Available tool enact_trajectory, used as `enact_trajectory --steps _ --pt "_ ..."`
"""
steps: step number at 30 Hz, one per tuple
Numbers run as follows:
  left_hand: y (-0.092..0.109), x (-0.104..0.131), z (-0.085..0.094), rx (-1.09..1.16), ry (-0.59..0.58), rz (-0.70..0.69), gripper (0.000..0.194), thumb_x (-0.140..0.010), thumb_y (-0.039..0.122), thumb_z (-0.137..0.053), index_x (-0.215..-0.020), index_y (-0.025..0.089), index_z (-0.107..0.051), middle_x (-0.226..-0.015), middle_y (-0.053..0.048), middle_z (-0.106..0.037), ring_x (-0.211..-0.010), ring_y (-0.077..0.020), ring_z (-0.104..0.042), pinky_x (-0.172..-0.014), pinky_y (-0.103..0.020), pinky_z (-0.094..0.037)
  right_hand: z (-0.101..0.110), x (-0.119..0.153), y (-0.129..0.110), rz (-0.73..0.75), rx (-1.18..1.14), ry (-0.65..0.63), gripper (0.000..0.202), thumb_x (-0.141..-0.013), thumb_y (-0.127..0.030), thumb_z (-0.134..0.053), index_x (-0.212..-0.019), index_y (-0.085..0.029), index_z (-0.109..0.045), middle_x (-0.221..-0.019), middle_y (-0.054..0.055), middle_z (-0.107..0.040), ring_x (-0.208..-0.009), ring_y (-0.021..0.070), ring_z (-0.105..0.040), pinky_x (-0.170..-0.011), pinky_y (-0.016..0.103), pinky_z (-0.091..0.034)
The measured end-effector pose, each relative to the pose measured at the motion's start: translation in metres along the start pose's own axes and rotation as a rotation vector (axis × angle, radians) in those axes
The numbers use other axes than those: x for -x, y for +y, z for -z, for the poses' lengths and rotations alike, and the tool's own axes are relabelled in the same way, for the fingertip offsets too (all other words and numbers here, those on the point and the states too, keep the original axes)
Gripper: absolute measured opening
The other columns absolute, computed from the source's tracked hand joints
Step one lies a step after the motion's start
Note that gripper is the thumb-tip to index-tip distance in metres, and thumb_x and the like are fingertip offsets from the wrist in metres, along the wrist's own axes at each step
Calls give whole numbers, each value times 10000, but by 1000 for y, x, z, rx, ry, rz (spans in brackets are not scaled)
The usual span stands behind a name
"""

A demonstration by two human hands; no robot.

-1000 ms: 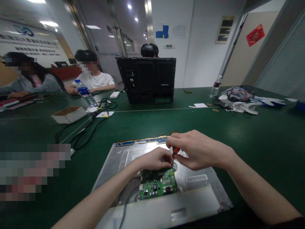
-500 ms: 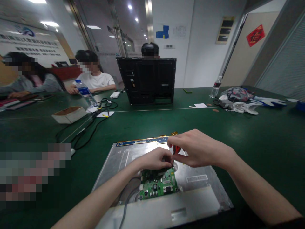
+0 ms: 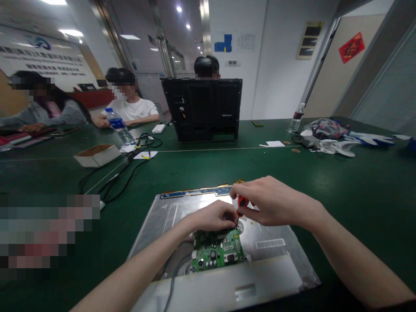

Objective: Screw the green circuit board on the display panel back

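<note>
Circuit board (image 3: 218,251) lies on the metal panel (image 3: 269,232) — right hand (image 3: 279,201) grips the screwdriver (image 3: 242,202) at its far corner, left hand (image 3: 212,216) bunched alongside, hold unclear — likely screw work, calling for a steady shaft

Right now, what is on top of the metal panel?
On the metal panel lie a green circuit board, gray cable and barcode label. Over it, the right hand holds a red-and-black tool; the left hand hides part of the board's far edge.
</note>
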State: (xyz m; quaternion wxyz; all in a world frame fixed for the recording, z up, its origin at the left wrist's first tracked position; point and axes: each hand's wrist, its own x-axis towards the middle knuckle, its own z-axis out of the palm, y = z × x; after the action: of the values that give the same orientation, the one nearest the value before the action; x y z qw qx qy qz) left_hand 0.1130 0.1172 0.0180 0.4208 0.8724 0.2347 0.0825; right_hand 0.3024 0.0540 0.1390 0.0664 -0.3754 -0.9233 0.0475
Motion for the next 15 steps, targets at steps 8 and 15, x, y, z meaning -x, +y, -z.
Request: enact_trajectory --steps 8,15 --pt "0 0 2 -6 -2 -11 77 -746 84 -604 -733 146 -647 -640 42 -579 -620 -112 -540 -595 -190 -400 1 1 0 -6 8 1 118 -863 -281 -534 -940 -196 -564 -782 12 -670 -622 137 -542 -531 256 -263" --pt "1 1 0 -20 5 -22 100 -752 79 -599 -804 132 -666 -709 13 -630 -661 -127 -568 -619 -203 -413 3 5 -1 37 -51 3 175 -807 -189 -525 -978 -177 -559 -914 45 -646 -713 148 -550 -574 263 -310"
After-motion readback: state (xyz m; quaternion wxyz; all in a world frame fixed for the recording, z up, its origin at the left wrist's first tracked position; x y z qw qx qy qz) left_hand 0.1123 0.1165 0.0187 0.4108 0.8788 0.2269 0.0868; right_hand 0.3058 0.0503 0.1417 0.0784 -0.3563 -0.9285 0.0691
